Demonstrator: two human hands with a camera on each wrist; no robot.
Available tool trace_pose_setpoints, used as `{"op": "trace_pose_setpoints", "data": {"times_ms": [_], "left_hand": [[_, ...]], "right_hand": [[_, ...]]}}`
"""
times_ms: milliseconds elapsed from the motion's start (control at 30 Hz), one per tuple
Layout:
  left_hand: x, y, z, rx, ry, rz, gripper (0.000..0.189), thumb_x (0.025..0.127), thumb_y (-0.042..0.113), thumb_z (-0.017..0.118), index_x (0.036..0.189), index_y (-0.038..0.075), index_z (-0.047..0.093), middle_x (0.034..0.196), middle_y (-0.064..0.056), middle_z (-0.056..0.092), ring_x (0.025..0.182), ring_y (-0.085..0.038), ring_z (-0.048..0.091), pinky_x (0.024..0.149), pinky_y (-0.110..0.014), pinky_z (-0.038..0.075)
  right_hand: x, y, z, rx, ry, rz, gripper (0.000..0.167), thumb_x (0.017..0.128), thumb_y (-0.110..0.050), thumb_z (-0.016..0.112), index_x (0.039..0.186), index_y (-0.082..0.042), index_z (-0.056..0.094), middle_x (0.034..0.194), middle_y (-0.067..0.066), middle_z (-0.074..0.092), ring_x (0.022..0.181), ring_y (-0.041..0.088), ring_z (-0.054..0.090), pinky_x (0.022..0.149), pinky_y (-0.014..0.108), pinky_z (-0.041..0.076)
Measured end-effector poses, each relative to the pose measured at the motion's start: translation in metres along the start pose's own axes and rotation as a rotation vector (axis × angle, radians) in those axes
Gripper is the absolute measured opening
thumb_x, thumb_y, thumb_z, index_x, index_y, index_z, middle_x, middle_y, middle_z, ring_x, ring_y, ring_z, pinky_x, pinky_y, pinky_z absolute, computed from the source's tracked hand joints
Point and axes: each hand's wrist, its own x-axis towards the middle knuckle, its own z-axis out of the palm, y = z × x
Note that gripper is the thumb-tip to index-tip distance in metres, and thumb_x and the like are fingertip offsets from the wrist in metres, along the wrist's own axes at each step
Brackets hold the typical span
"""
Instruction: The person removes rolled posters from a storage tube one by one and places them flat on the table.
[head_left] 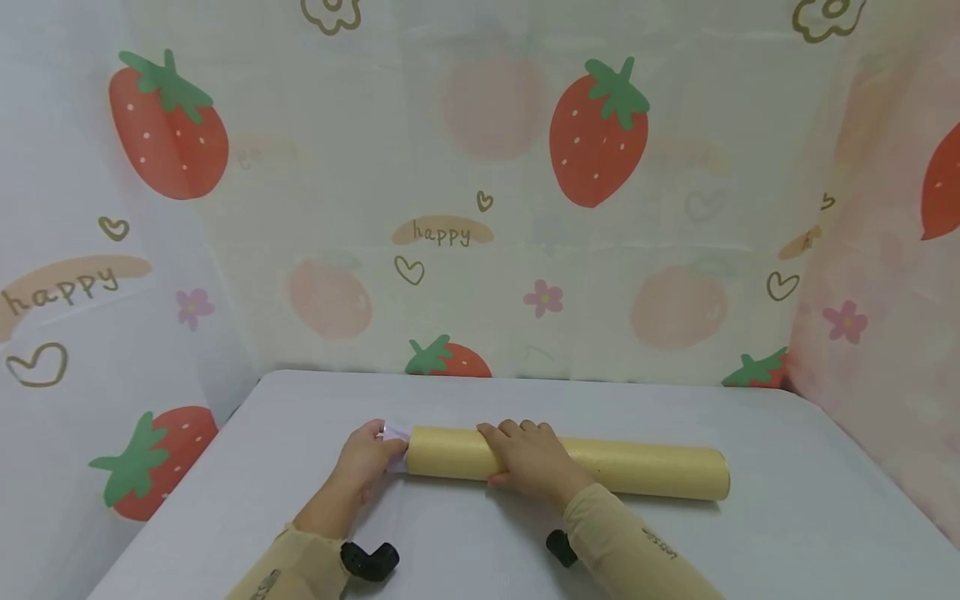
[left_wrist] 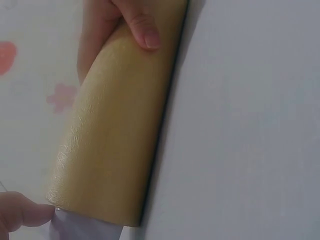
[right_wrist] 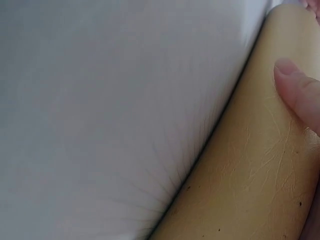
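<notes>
Close to the right wrist camera, a yellow cylinder (right_wrist: 250,160) is being supported on the tabletop (head_left: 465,542), lying left to right. Left of its middle, it is being grasped from above by the right hand (head_left: 534,465), thumb on the near side, probably against rolling. At its left end, a pale lilac piece (left_wrist: 85,229) is being pinched by the left hand (head_left: 362,461), presumably for control of that end; any attachment is being hidden. Beyond, the tabletop is being bordered by a strawberry-printed backdrop (head_left: 360,167).

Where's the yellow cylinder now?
In the head view, the yellow cylinder lies mostly right of center on the white table, under the right hand, its left end beside the left hand.
</notes>
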Motion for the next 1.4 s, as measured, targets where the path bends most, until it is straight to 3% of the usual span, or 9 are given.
{"op": "trace_pose_setpoints", "data": {"times_ms": [467, 867, 1167, 1400], "left_hand": [[0.001, -0.001, -0.001, 0.026, 0.009, 0.050, 0.029, 0.080, 0.004, 0.058, 0.107, -0.004, 0.054, 0.100, -0.016, 0.058, 0.084, -0.021, 0.054, 0.072, -0.031, 0.047], [-0.005, -0.001, 0.002, -0.017, 0.016, 0.024, 0.036, 0.082, 0.004, 0.057, 0.117, -0.004, 0.049, 0.108, -0.019, 0.056, 0.094, -0.024, 0.056, 0.079, -0.035, 0.047], [-0.002, 0.001, -0.001, 0.099, 0.045, 0.047, 0.032, 0.079, 0.006, 0.058, 0.109, -0.003, 0.052, 0.106, -0.018, 0.056, 0.089, -0.024, 0.052, 0.074, -0.034, 0.046], [0.003, -0.003, -0.014, 0.155, 0.041, 0.057, 0.036, 0.079, 0.008, 0.057, 0.113, -0.003, 0.051, 0.109, -0.020, 0.056, 0.093, -0.026, 0.052, 0.078, -0.037, 0.044]], "right_hand": [[0.001, 0.001, 0.001, -0.003, -0.021, 0.013, 0.072, 0.078, -0.048, 0.066, 0.138, -0.021, 0.037, 0.118, -0.001, 0.053, 0.106, 0.024, 0.050, 0.087, 0.044, 0.038], [0.001, 0.002, 0.001, -0.002, -0.026, 0.011, 0.072, 0.079, -0.048, 0.065, 0.139, -0.022, 0.036, 0.119, -0.001, 0.052, 0.106, 0.024, 0.049, 0.088, 0.044, 0.038], [0.003, 0.003, 0.001, -0.003, -0.034, 0.009, 0.072, 0.078, -0.049, 0.065, 0.139, -0.022, 0.036, 0.120, -0.001, 0.052, 0.107, 0.024, 0.049, 0.088, 0.044, 0.038], [0.003, 0.004, 0.002, 0.000, -0.023, -0.002, 0.072, 0.078, -0.049, 0.066, 0.138, -0.022, 0.037, 0.118, 0.000, 0.053, 0.105, 0.023, 0.050, 0.086, 0.043, 0.038]]}}
